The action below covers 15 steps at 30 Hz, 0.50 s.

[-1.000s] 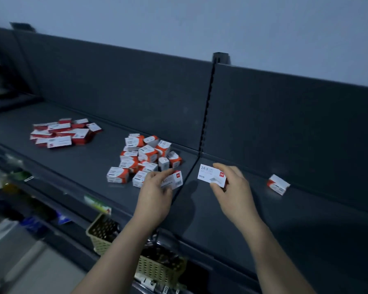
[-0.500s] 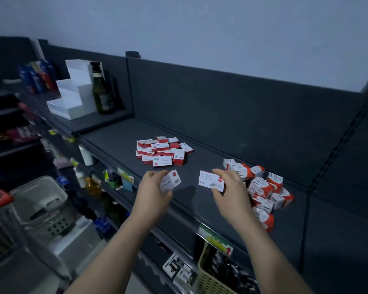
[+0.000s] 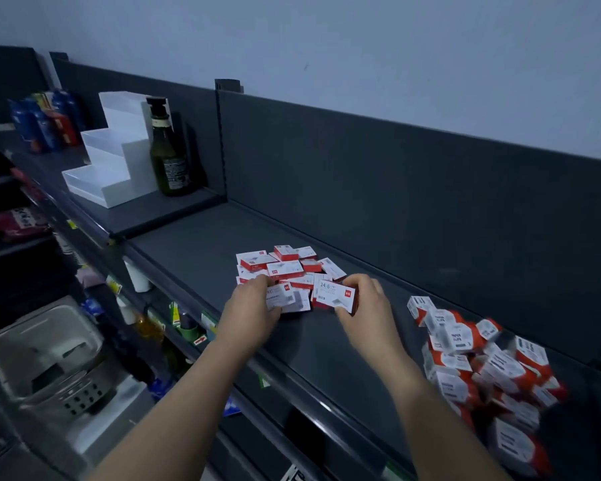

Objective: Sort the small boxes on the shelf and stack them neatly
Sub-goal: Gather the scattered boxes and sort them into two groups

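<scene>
A: How many flat boxes are piled toward the back edge of the shelf?
B: Roughly ten, overlapping, so no exact count. Two more are held, one in the left hand and one in the right hand.
A: And the cube boxes at the right end?
B: Over a dozen, too blurred to count. One green bottle, one white stepped stand.

Two bare forearms come into view. Both the left forearm and the right forearm are slender, smooth and uncovered from wrist to the lower edge. The left grip and right grip are bare hands with slim fingers and rounded knuckles, finer detail lost in dim light.
</scene>
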Tool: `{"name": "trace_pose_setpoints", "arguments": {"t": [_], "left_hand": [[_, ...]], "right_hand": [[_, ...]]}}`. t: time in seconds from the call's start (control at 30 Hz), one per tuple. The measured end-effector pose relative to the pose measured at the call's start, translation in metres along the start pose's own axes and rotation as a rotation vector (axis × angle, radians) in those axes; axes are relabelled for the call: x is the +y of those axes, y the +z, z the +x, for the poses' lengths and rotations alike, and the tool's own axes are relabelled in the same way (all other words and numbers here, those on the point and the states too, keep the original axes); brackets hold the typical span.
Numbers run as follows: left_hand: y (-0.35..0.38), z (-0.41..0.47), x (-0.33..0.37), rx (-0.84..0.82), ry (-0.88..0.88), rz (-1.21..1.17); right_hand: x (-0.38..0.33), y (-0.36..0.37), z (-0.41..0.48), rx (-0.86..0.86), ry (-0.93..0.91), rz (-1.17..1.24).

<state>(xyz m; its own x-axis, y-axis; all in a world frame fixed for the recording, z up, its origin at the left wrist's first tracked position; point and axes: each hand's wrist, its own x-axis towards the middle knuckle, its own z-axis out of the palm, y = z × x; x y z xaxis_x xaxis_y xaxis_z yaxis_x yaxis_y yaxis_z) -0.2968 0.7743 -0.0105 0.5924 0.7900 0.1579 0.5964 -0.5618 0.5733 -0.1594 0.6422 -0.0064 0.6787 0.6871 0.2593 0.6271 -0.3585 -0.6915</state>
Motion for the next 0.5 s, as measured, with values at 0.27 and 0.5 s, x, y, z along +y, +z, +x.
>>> {"name": "trace_pose_setpoints", "arguments": {"t": [0.27, 0.5], "left_hand": [[0.029, 0.066, -0.014, -0.033, 0.008, 0.065], [0.032, 0.080, -0.022, 0.002, 0.000, 0.069]], "right_hand": [[0.016, 0.028, 0.059, -0.072, 0.052, 0.006], [0.017, 0.050, 0.076, -0.022, 0.146, -0.176]]}}
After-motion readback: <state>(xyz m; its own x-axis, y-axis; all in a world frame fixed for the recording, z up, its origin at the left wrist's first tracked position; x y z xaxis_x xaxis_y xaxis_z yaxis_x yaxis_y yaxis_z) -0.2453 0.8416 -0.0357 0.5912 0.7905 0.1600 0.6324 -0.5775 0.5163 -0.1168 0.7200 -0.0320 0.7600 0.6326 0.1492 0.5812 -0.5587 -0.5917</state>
